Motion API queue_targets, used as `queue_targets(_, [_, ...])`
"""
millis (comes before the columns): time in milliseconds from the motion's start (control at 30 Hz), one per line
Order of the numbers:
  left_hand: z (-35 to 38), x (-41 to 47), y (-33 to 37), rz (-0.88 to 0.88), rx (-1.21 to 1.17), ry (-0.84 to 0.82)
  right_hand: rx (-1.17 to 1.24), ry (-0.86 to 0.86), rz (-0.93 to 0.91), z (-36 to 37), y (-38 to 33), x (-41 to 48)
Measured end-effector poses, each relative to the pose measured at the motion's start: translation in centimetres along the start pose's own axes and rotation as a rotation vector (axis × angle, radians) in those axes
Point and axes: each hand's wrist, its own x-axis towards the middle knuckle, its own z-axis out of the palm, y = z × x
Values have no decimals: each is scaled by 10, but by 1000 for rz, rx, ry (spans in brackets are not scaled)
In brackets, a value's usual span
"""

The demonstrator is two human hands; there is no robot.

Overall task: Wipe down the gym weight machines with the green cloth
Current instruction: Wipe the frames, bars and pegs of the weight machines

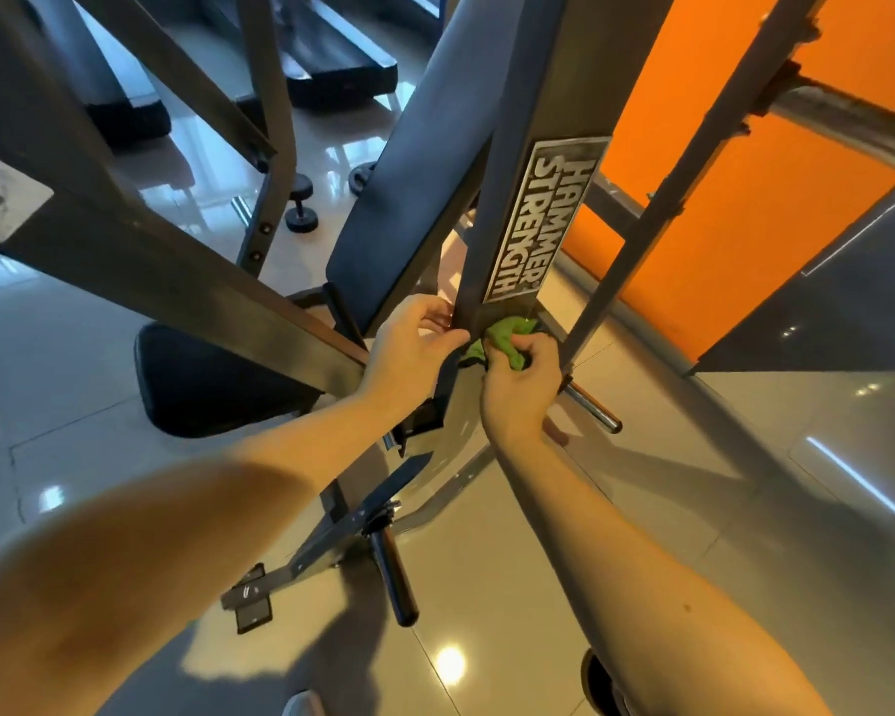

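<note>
Right hand (519, 392) clutched the green cloth (507, 337) against the machine post (491, 315); left hand (409, 346) pinched the post's edge, apparently bracing.

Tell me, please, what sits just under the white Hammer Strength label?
A crumpled green cloth, gripped by the right hand against the grey metal beam; the beam beneath is covered.

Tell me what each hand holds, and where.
Right hand grips the green cloth by its bunched lower part; left hand holds the edge of the machine upright, below its label.
</note>
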Motion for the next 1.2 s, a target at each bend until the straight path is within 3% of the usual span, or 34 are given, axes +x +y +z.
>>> queue_targets(200, [15,-13,-7,-23,3,72,-68,-174,363,12,75,-24])
queue_targets(333, [21,-24,5,-72,2,138,-32,-214,503,-2,56,-12])
queue_targets(567, [25,-28,9,-78,59,162,16,-165,67,-33,-39,16])
queue_targets(700, [26,-26,-1,-78,33,152,-37,-104,2,-27,-46,20])
queue_targets(967, [37,-23,-42,35,-56,185,-2,23,-249,-3,16,11])
queue_targets(1200, [68,-24,-120,305,-25,337,20,31,-424,18,124,3])
